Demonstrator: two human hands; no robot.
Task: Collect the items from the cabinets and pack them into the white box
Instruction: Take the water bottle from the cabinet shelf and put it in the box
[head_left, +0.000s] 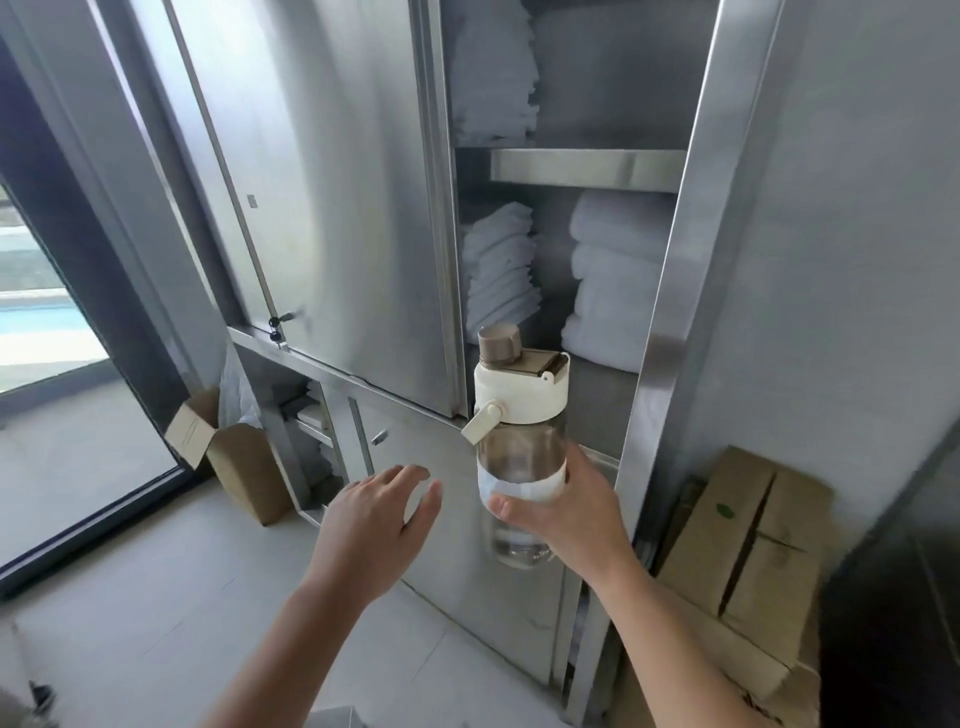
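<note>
Right now my right hand (566, 512) wraps the water bottle (519, 415) low on its clear body, upright just outside the open steel cabinet (670, 291); my left hand (374, 525) hovers spread, empty, probably ready to steady it.

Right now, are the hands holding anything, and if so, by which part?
The right hand grips the water bottle around its lower body, at the white band. The left hand is open, holding nothing.

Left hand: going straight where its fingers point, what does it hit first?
Likely the water bottle held by the right hand: the left hand aims open fingers up-right at its cream carry loop. Depth is unclear; missing that, the steel cabinet door behind.
</note>
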